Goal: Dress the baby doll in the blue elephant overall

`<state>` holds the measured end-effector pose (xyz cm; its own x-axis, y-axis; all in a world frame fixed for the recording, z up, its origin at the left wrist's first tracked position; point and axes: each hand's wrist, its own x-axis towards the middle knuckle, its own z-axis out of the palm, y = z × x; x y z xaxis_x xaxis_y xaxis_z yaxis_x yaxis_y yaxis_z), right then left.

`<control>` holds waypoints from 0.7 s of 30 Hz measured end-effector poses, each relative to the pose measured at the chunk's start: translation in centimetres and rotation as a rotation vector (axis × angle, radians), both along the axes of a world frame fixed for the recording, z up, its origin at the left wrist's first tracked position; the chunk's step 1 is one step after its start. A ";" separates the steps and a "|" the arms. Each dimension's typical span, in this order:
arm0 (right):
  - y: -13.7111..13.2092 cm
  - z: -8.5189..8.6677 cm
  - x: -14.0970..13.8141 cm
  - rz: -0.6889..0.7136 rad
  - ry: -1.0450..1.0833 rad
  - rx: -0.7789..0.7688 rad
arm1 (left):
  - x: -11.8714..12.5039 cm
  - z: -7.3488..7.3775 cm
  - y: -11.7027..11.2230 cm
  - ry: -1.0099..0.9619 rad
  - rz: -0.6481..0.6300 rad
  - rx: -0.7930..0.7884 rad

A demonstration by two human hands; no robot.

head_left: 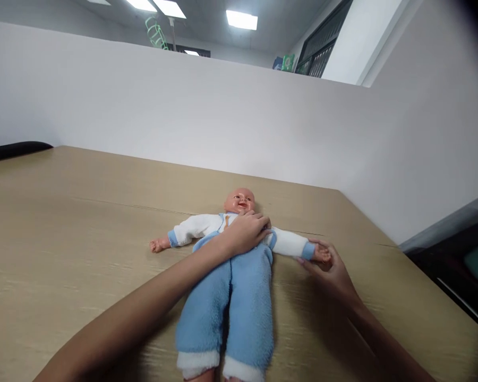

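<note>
A baby doll (245,297) lies on its back on the wooden table, head away from me and both arms spread out. It wears fluffy blue overalls over a white top with blue cuffs. My left hand (247,231) rests across its chest, fingers curled over the clothing by the shoulder on the right side of the view; the fingertips are partly hidden. At the end of the outstretched sleeve (289,243) on that side, my right hand (334,270) closes around the blue cuff and the doll's small hand, thumb below and fingers above.
The wooden table (83,223) reaches back to a white partition wall (183,111). A black chair edge (18,151) shows at the far left. Dark objects stand beyond the table's right edge. Ceiling lights (241,20) and a green wire-like item (156,33) appear above the partition.
</note>
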<state>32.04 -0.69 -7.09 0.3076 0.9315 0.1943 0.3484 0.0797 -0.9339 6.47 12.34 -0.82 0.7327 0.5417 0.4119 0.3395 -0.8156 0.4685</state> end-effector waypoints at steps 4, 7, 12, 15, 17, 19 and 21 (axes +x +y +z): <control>2.9 1.8 -2.2 0.048 0.228 0.089 | -0.7 0.2 -0.4 -0.048 -0.080 0.054; 5.4 2.8 -4.0 0.130 0.221 0.118 | -1.3 0.6 -0.9 -0.057 -0.097 0.095; 7.3 3.0 -5.9 0.388 -0.005 0.138 | -2.4 0.7 -1.6 -0.126 -0.134 0.134; 6.7 2.6 -6.2 0.485 -0.209 0.220 | -2.7 0.7 -1.6 -0.228 -0.142 0.133; 6.0 2.2 -6.3 0.492 -0.256 0.271 | -2.7 1.0 -1.4 -0.311 -0.146 0.114; 5.2 1.9 -6.7 0.466 -0.264 0.303 | -2.5 1.4 -0.9 -0.368 -0.157 0.030; 4.6 1.7 -7.3 0.414 -0.273 0.320 | -2.2 1.7 -0.3 -0.362 -0.158 -0.144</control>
